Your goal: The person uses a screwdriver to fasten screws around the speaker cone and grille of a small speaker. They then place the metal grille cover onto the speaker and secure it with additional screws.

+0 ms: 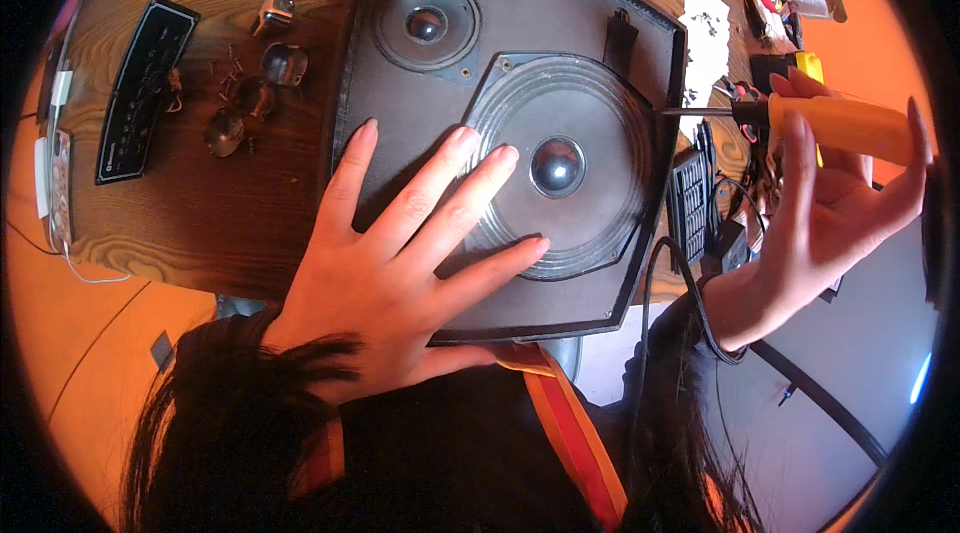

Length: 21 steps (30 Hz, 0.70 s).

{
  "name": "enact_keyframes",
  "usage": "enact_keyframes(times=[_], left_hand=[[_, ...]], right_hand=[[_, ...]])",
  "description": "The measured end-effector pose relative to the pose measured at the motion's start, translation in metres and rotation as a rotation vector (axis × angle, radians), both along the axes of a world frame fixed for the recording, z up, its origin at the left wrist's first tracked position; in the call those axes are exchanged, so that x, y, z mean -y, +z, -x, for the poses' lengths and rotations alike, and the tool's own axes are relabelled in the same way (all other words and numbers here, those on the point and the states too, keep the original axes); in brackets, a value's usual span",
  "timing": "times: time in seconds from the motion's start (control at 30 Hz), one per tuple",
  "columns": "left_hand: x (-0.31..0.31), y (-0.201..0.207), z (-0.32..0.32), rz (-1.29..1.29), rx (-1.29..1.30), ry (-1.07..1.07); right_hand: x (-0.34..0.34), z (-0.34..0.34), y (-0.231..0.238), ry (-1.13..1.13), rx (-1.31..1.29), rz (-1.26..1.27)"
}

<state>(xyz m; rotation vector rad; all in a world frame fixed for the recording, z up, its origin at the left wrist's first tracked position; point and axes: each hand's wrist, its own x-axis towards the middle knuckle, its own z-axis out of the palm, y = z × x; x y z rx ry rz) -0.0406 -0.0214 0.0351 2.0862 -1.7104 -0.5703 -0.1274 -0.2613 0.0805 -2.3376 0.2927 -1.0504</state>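
Observation:
A black speaker box [545, 18] lies face up in front of me, with a large woofer [600, 203] and a smaller round driver [428, 23] in its front. My left hand [390, 243] is spread flat on it, fingers open, the middle ones reaching over the woofer's rim. To the right, my right hand [840, 203] grips a screwdriver [835, 125] by its orange-yellow handle. The shaft lies level and points left, its end at the woofer's upper right rim. Whether the tip sits in a screw is too small to tell.
On the wooden table [270, 263] at left lie a black control panel [147, 93], loose screws [230, 78] and several small round metal parts [284, 64]. Right of the box are a white sheet [705, 28] with dark bits, a black keypad [688, 198] and tools. A black cable [652, 273] loops near my right wrist.

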Motion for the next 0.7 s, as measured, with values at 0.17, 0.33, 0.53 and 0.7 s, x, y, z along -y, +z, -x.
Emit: enact_keyframes(times=[0.17, 0.33, 0.53, 0.7], left_hand=[[0.0004, -0.0006, -0.0011, 0.004, -0.003, -0.002], [0.0, -0.0003, -0.001, -0.009, -0.007, -0.006], [-0.0002, -0.0013, -0.0004, -0.004, -0.003, -0.004], [-0.0002, -0.0016, -0.0011, -0.008, -0.001, -0.012]], right_hand=[[0.0038, 0.0042, 0.0009, 0.083, 0.061, -0.073], [0.0037, 0.0062, 0.0023, 0.034, -0.01, 0.143], [0.0034, 0.0059, -0.0011, 0.179, 0.004, 0.006], [0.0039, 0.0082, 0.0006, 0.049, 0.018, 0.05]])
